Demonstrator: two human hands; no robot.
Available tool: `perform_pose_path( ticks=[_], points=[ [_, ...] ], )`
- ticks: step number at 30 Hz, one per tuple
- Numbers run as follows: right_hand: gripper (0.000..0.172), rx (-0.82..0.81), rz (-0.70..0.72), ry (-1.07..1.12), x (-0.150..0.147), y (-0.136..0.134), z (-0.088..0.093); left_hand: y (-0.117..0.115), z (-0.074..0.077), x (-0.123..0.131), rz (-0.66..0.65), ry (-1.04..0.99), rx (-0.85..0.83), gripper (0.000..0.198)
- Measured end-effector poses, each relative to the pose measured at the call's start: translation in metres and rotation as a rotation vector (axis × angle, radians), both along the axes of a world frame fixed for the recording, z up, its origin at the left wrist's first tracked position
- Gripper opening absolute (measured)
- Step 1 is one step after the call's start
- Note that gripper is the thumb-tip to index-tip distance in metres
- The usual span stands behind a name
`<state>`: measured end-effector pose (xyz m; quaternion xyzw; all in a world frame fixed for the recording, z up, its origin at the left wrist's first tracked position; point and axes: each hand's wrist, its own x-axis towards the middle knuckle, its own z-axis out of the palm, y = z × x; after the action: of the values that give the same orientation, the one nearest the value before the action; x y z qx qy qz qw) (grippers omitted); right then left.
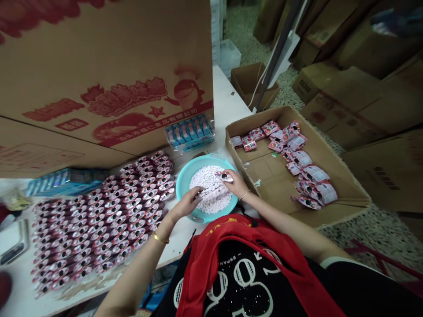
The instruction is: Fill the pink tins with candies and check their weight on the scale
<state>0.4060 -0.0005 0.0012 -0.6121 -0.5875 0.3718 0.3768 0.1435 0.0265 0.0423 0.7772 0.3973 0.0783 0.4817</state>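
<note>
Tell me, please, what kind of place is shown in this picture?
Most likely a packing workshop: a turquoise basin of small white pieces, rows of small printed packets on the table, and large cardboard cartons.

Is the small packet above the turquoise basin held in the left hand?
No, the right hand holds the packet, while the left hand is at the white pieces in the basin.

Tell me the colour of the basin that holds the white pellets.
The basin is light turquoise, seen best in the head view.
</note>
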Motion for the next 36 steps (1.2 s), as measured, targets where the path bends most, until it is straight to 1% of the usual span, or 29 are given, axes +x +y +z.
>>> perform_pose_path(
  ticks=[3, 6, 9, 11, 13, 14, 16, 18, 19, 20, 22, 23, 24, 26, 28, 29, 30, 31, 32, 33, 34, 35, 36],
  points=[
    [0.040, 0.034, 0.088, -0.112, -0.005, -0.002, 0.001, 0.015, 0.030, 0.003, -0.040, 0.089, 0.094, 0.029],
    [0.043, 0.056, 0.163, -0.213, -0.012, -0.004, 0.002, 0.023, 0.055, 0.022, -0.149, 0.320, 0.191, 0.023],
    [0.046, 0.066, 0.212, -0.271, -0.020, -0.006, 0.001, 0.019, 0.078, 0.050, -0.245, 0.625, 0.305, 0.025],
    [0.047, 0.064, 0.221, -0.269, -0.026, -0.006, -0.002, 0.011, 0.093, 0.068, -0.278, 0.768, 0.399, 0.030],
    [0.047, 0.059, 0.209, -0.232, -0.030, -0.007, -0.007, 0.006, 0.105, 0.079, -0.304, 0.837, 0.474, 0.034],
    [0.046, 0.057, 0.192, -0.199, -0.031, -0.007, -0.009, 0.005, 0.110, 0.081, -0.313, 0.851, 0.496, 0.035],
    [0.044, 0.055, 0.147, -0.109, -0.031, -0.006, -0.013, 0.008, 0.113, 0.075, -0.300, 0.843, 0.513, 0.034],
    [0.042, 0.062, 0.117, -0.005, -0.029, -0.006, -0.012, 0.015, 0.110, 0.060, -0.236, 0.755, 0.503, 0.030],
    [0.040, 0.067, 0.117, 0.043, -0.029, -0.007, -0.010, 0.020, 0.105, 0.051, -0.191, 0.667, 0.490, 0.028],
    [0.039, 0.072, 0.128, 0.084, -0.029, -0.008, -0.007, 0.023, 0.098, 0.043, -0.144, 0.558, 0.475, 0.031],
    [0.038, 0.069, 0.179, 0.137, -0.034, -0.010, 0.001, 0.028, 0.078, 0.031, -0.074, 0.310, 0.436, 0.046],
    [0.039, 0.059, 0.207, 0.148, -0.037, -0.010, 0.006, 0.028, 0.068, 0.026, -0.045, 0.224, 0.426, 0.053],
    [0.039, 0.043, 0.232, 0.148, -0.041, -0.010, 0.010, 0.026, 0.057, 0.023, -0.026, 0.169, 0.407, 0.054],
    [0.035, 0.011, 0.251, 0.163, -0.046, -0.005, 0.019, 0.021, 0.036, 0.016, -0.003, 0.115, 0.335, 0.043],
    [0.041, 0.030, 0.282, 0.216, -0.041, 0.008, 0.026, 0.020, 0.019, 0.007, 0.038, 0.105, 0.284, 0.034],
    [0.048, 0.062, 0.276, 0.237, -0.033, 0.018, 0.028, 0.025, 0.012, 0.003, 0.087, 0.106, 0.301, 0.033],
    [0.052, 0.101, 0.233, 0.248, -0.021, 0.031, 0.029, 0.036, 0.006, 0.000, 0.151, 0.117, 0.346, 0.034],
    [0.053, 0.143, 0.127, 0.241, -0.005, 0.046, 0.027, 0.052, 0.001, -0.001, 0.207, 0.125, 0.400, 0.037],
    [0.048, 0.180, -0.028, 0.213, 0.014, 0.063, 0.023, 0.074, -0.002, 0.000, 0.258, 0.128, 0.459, 0.042],
    [0.039, 0.200, -0.219, 0.175, 0.035, 0.082, 0.017, 0.101, -0.003, 0.004, 0.292, 0.125, 0.516, 0.048],
    [0.035, 0.207, -0.426, 0.114, 0.057, 0.100, 0.010, 0.131, -0.001, 0.011, 0.311, 0.115, 0.566, 0.056],
    [0.034, 0.195, -0.566, 0.017, 0.078, 0.118, 0.002, 0.162, 0.003, 0.020, 0.325, 0.101, 0.612, 0.064],
    [0.033, 0.149, -0.706, -0.090, 0.097, 0.135, -0.007, 0.191, 0.009, 0.029, 0.345, 0.090, 0.659, 0.072]
  ],
)
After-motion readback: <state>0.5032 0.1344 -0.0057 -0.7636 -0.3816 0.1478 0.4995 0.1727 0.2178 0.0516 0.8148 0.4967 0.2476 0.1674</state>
